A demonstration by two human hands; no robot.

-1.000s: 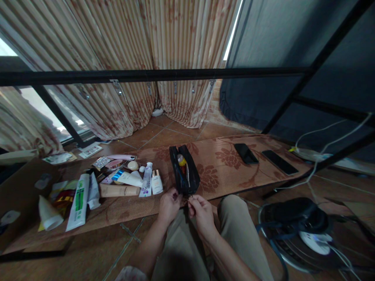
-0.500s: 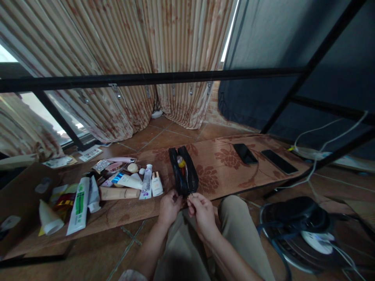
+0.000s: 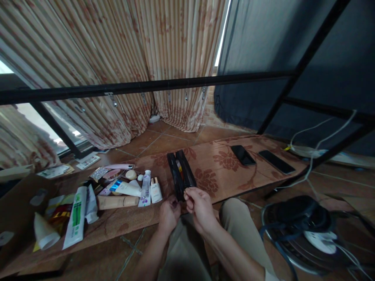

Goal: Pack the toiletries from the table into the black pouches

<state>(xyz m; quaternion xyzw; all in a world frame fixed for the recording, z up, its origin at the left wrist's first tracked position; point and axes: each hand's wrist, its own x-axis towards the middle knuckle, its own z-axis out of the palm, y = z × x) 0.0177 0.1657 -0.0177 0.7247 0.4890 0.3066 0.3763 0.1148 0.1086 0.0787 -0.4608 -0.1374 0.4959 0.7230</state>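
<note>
A black zippered pouch point(image 3: 187, 173) lies lengthwise on the cloth in front of me, its top parted by a narrow gap. Something yellow and orange shows inside the gap; the rest of the contents is hidden. My left hand point(image 3: 170, 214) is closed on the pouch's near left corner, thumb and fingers pinching the fabric. At the near end of the opening, my right hand point(image 3: 200, 207) pinches what appears to be the zipper pull, mostly covered by the fingertips. Left of the pouch stand a small gold-capped bottle point(image 3: 156, 190) and a clear-topped tube point(image 3: 146, 185).
More cosmetics, including a beige tube point(image 3: 117, 201) and a green-white tube point(image 3: 76, 218), cover the left side beside a cardboard box point(image 3: 22, 210). Two phones point(image 3: 243, 155) lie at right on the patterned cloth point(image 3: 211, 156). A black rail point(image 3: 175, 84) crosses behind.
The right hand has moved slightly up along the near end of the pouch. The pouch's opening looks narrower, hiding more of the contents. The view has shifted slightly.
</note>
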